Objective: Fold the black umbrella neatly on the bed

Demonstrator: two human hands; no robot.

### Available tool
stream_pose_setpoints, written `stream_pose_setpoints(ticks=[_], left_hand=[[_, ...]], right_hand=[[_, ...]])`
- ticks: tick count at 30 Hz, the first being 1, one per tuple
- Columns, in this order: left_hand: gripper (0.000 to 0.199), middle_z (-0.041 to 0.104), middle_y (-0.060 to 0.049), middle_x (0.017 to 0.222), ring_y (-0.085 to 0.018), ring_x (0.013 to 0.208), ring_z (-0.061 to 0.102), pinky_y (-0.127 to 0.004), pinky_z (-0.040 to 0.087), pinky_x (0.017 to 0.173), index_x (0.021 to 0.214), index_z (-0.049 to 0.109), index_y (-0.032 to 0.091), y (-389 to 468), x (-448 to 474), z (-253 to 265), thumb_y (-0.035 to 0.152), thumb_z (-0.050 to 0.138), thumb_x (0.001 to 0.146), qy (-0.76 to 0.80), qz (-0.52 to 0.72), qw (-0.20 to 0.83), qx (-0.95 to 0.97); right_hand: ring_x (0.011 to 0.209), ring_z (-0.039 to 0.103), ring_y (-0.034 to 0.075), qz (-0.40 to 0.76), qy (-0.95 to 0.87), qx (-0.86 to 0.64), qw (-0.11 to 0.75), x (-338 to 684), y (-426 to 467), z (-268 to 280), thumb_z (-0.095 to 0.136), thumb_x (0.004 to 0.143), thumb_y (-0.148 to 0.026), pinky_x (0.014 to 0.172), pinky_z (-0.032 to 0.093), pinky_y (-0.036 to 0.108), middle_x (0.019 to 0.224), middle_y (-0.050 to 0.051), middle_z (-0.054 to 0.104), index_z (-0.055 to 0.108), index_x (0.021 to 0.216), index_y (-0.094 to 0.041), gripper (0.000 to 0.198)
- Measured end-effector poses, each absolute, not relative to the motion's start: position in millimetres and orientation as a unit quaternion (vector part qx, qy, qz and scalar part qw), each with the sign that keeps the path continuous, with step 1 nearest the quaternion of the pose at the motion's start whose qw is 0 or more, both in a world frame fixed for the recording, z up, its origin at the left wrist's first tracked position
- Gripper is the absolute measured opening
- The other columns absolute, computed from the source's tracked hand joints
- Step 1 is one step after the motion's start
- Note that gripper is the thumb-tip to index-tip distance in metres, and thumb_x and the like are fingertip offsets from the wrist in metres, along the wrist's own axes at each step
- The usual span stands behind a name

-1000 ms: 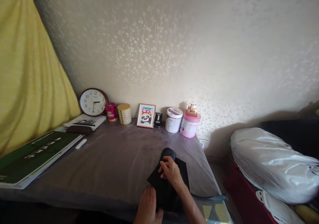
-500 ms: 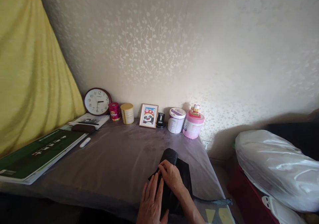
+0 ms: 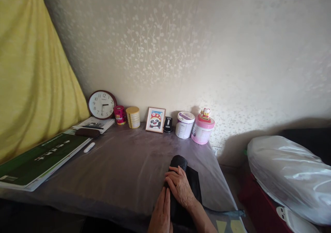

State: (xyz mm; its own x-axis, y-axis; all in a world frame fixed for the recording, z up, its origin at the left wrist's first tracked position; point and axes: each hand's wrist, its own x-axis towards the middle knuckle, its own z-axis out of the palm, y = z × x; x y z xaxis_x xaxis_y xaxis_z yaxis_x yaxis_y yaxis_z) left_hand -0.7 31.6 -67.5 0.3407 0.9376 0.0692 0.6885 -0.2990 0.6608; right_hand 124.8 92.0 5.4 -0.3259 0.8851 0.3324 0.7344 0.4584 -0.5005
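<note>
A black rolled-up cloth [image 3: 179, 161] lies lengthwise on the table near its front right, and a flat black flap [image 3: 194, 181] of it spreads out on the right side. Over the top of the roll my right hand [image 3: 179, 188] is curled, fingers bent around its left side. Lower down, my left hand [image 3: 160, 210] presses against the roll's left edge with its fingers together; its thumb is mostly hidden. A thin dark strap [image 3: 224, 213] runs out from beneath toward the table's right edge.
Along the wall stand a clock [image 3: 102, 105], a red can [image 3: 120, 115], a yellow tin [image 3: 133, 117], a picture frame [image 3: 155, 120], a white tub [image 3: 184, 125] and a pink tub [image 3: 202, 132]. Green book [image 3: 38, 162] lies left; plastic-wrapped bundle [image 3: 287, 174] sits right of the table.
My right hand has flattened farther over the roll. My left hand's spread fingers have drawn together against its side. The roll looks tighter, and the view has shifted slightly.
</note>
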Motion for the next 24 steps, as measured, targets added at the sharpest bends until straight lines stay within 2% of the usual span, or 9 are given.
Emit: stream_pose_setpoints(ticks=[6,10,14,18,24], left_hand=[[0.088,0.017,-0.012,0.150,-0.021,0.138,0.017,-0.038,0.021,0.111,0.141,0.015,0.010,31.4,-6.3,-55.3,0.002,0.042,0.058,0.529,0.205,0.310,0.763],[0.084,0.013,-0.015,0.150,-0.021,0.138,0.014,-0.037,0.020,0.112,0.141,0.010,0.005,29.3,-10.7,-45.5,0.002,0.041,0.062,0.503,0.194,0.306,0.785],[0.079,0.016,-0.017,0.150,-0.020,0.138,0.015,-0.038,0.020,0.112,0.141,0.007,0.005,23.9,-10.1,-34.6,0.001,0.037,0.068,0.509,0.211,0.309,0.775],[0.076,0.017,-0.016,0.150,-0.019,0.137,0.018,-0.039,0.020,0.112,0.141,0.005,0.010,21.4,-9.0,-29.6,0.003,0.036,0.072,0.511,0.234,0.330,0.758],[0.074,0.017,-0.014,0.149,-0.018,0.137,0.018,-0.040,0.018,0.113,0.140,0.005,0.013,21.8,-9.6,-34.9,0.004,0.034,0.073,0.495,0.268,0.333,0.756]], right_hand=[[0.115,0.050,0.017,0.107,-0.789,-0.535,0.282,137.6,138.6,-3.2,0.038,0.091,-0.021,0.107,0.018,0.042,0.093,0.002,0.071,0.069,0.079,-0.023,0.034],[0.110,0.054,0.016,0.087,-0.727,-0.602,0.318,151.5,158.9,-5.4,0.042,0.089,-0.022,0.101,0.031,0.033,0.105,0.004,0.068,0.068,0.091,-0.021,0.027],[0.108,0.056,0.019,0.073,-0.640,-0.679,0.352,180.1,146.0,-9.2,0.036,0.089,-0.025,0.097,0.037,0.033,0.113,0.012,0.064,0.060,0.110,-0.013,0.034],[0.102,0.060,0.024,0.073,-0.565,-0.737,0.363,212.3,108.1,-18.2,0.034,0.088,-0.030,0.089,0.042,0.034,0.107,0.018,0.065,0.060,0.106,-0.007,0.039],[0.086,0.066,0.022,0.137,-0.544,-0.739,0.372,218.2,67.8,-25.9,0.035,0.087,-0.039,0.073,0.047,0.029,0.089,0.008,0.071,0.064,0.092,-0.019,0.036]])
